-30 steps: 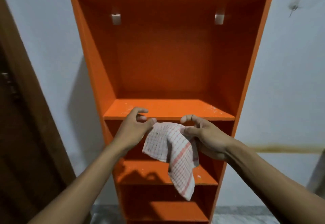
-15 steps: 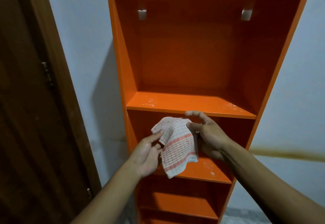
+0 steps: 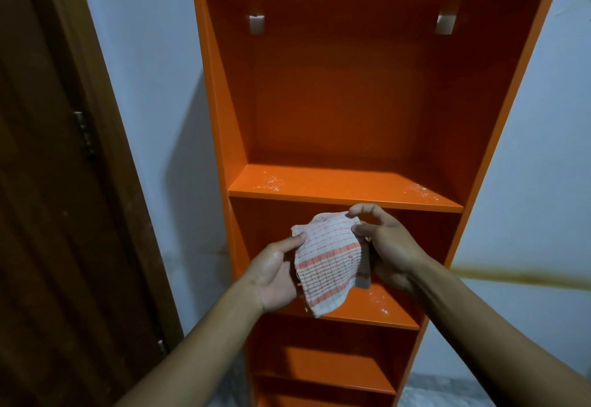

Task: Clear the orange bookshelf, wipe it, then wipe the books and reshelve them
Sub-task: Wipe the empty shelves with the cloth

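Right in front of the orange bookshelf [image 3: 351,93] we find both hands working the checked cloth [image 3: 326,262], and there's been a shift: a second ago the left hand [image 3: 275,275] was pinching the cloth's top corner up near the shelf edge, now it has dropped lower and turned palm-up beneath the fabric. The cloth has gone from hanging long to bunched and shorter between the hands. My read: the person is folding it into a pad, so the wiping step is about to begin, not yet under way. No books show on any visible shelf, and white dust specks [image 3: 270,183] sit on the upper board.

The left hand is mostly open, thumb pressing the cloth's left edge against its fingers. The right hand [image 3: 388,246] has its thumb and curled fingers closed on the cloth's upper right corner, index finger arched above. The cloth hangs clear of the shelves, just in front of the second compartment.
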`<control>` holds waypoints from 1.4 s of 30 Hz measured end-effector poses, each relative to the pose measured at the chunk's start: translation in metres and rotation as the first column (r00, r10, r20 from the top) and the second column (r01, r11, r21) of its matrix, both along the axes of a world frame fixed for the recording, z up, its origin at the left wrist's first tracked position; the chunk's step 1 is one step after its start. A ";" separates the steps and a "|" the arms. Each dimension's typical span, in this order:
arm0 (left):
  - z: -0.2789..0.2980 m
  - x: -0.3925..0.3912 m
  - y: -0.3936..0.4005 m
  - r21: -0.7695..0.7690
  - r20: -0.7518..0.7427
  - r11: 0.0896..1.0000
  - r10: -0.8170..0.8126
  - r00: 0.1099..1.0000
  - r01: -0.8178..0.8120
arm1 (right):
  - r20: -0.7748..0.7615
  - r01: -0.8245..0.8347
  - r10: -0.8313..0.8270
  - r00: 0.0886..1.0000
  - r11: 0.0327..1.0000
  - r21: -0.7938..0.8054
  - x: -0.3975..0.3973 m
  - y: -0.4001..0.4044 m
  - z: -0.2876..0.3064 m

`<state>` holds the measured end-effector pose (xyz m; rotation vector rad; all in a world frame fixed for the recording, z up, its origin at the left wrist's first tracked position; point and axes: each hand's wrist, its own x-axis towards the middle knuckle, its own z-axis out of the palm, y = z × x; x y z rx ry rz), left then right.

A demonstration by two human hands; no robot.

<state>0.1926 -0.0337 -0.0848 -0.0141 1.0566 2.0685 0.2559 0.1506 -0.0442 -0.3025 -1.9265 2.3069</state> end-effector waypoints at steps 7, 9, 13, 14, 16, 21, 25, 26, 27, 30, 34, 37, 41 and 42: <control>-0.001 -0.012 0.008 -0.159 -0.288 0.913 0.320 0.902 -0.375 | -0.059 0.055 -0.042 0.997 0.967 0.250 0.002 0.003 -0.017; 0.004 -0.010 0.007 -0.176 -0.384 0.901 0.309 0.870 -0.398 | -0.089 0.027 0.000 0.996 0.952 0.305 0.002 0.001 -0.022; 0.011 -0.004 0.000 -0.270 -0.561 0.880 0.187 0.806 -0.392 | -0.123 0.022 0.021 0.992 0.943 0.333 0.002 -0.003 -0.026; 0.011 -0.004 -0.001 -0.283 -0.589 0.872 0.170 0.790 -0.398 | -0.130 0.024 0.014 0.991 0.957 0.289 0.002 -0.004 -0.026; 0.010 -0.001 -0.002 -0.317 -0.573 0.869 0.143 0.807 -0.379 | -0.131 0.018 0.008 0.991 0.980 0.197 0.002 -0.003 -0.023; 0.006 0.008 -0.006 -0.360 -0.215 0.932 -0.039 0.976 -0.043 | -0.148 -0.057 0.085 0.985 0.981 0.185 0.002 -0.005 -0.022; 0.003 0.007 -0.012 -0.205 -0.088 0.968 -0.164 0.983 0.143 | -0.146 -0.089 0.122 0.982 0.973 0.211 0.005 -0.005 -0.024; 0.002 0.006 -0.012 -0.172 -0.086 0.978 -0.136 0.987 0.120 | -0.139 -0.081 0.118 0.983 0.967 0.242 0.006 -0.004 -0.024; 0.000 0.003 -0.011 -0.150 -0.098 0.986 -0.092 0.991 0.077 | -0.134 -0.067 0.107 0.985 0.960 0.271 0.008 -0.002 -0.026; -0.004 -0.001 -0.003 -0.218 -0.273 0.964 0.093 0.958 -0.155 | -0.125 -0.032 0.075 0.989 0.947 0.320 0.008 0.004 -0.033; 0.000 0.000 0.002 -0.357 -0.638 0.845 0.090 0.764 -0.397 | -0.084 -0.047 0.072 0.994 0.961 0.274 0.009 0.007 -0.042; 0.005 -0.002 0.002 -0.479 -0.805 0.720 -0.131 0.579 -0.502 | -0.077 -0.026 0.062 0.995 0.915 0.403 0.011 0.007 -0.049; 0.006 -0.003 0.002 -0.640 -0.767 0.588 -0.452 0.455 -0.495 | -0.119 0.071 0.007 0.993 0.766 0.639 0.014 0.006 -0.054; 0.003 -0.005 0.002 -0.663 -0.749 0.562 -0.508 0.425 -0.495 | -0.147 0.102 -0.001 0.989 0.722 0.684 0.015 0.006 -0.054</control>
